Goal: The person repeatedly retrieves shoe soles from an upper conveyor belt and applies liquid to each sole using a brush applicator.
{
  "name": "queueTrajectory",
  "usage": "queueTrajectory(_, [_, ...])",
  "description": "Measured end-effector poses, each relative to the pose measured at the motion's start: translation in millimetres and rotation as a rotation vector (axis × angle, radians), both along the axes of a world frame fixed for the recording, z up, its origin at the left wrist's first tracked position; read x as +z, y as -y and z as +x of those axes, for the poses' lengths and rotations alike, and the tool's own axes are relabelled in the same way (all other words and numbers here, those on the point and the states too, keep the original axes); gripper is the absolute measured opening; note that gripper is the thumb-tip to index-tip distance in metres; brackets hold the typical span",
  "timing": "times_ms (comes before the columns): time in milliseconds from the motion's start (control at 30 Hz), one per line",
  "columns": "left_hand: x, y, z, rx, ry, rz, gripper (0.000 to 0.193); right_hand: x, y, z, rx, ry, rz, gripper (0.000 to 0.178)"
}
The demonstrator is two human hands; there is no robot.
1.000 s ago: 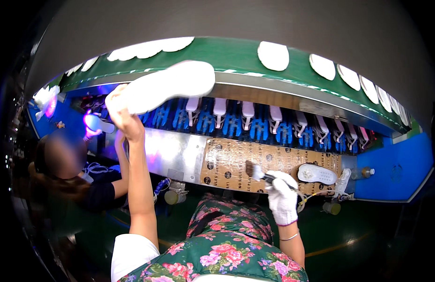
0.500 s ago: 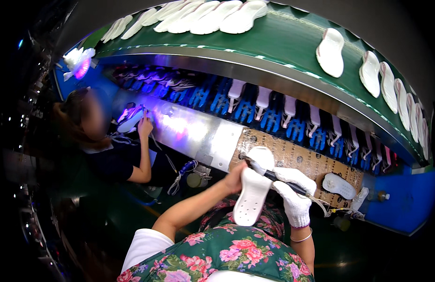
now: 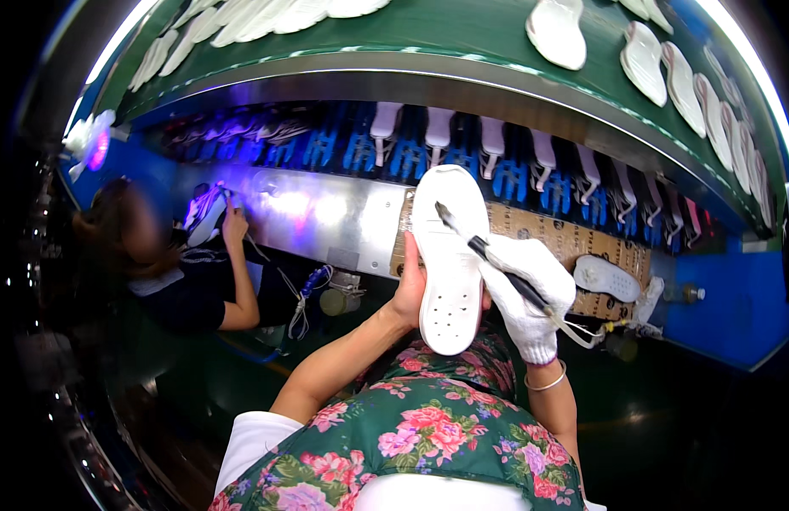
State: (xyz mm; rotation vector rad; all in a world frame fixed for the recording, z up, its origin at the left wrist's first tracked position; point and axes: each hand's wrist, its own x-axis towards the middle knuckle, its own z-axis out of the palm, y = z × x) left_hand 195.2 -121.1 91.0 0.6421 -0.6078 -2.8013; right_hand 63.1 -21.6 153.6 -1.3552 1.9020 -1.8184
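A white shoe sole [image 3: 450,272] is held up in front of me, its long side nearly upright in the picture, with small holes toward the near end. My bare left hand [image 3: 411,285] grips it from the left edge, thumb along the side and the other fingers mostly hidden behind. In a white knitted glove, my right hand [image 3: 535,285] is closed around a black-handled brush [image 3: 477,247] with a pale tube trailing from its back end. The brush tip lies over the far half of the sole and appears to touch it.
Another sole [image 3: 607,278] lies on the cardboard-covered bench [image 3: 530,223]. Beyond it hang shoe parts [image 3: 490,140] on blue racks, beneath a green belt [image 3: 462,43] carrying several white soles. At left, a co-worker [image 3: 190,281] handles a shoe; a blue panel [image 3: 726,298] stands right.
The sole has come up and away from my body, its full length now showing. My right hand has moved the brush onto its far half. The whole view has shifted a little.
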Motion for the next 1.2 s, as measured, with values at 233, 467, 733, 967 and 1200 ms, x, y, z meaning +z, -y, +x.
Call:
queueTrajectory(233, [-18, -25, -10, 0.007, 0.064, -0.194, 0.096, 3, 1, -9, -0.065, -0.387, 0.011, 0.028])
queueTrajectory(467, [-27, -12, -11, -0.041, -0.027, -0.116, 0.098, -5, -14, 2, 0.069, -0.012, 0.032, 0.02])
queueTrajectory(733, [-22, 11, -6, -0.015, -0.036, -0.234, 0.1, -2, -2, 13, 0.152, -0.259, 0.03, 0.027])
queueTrajectory(967, [-36, 34, -10, 0.098, -0.055, -0.225, 0.102, -7, 0, 1, 0.094, -0.206, 0.018, 0.027])
queueTrajectory(1200, [-34, 51, -15, -0.084, -0.294, -0.11, 0.121, -16, 0, 8, 0.267, -0.091, -0.03, 0.027])
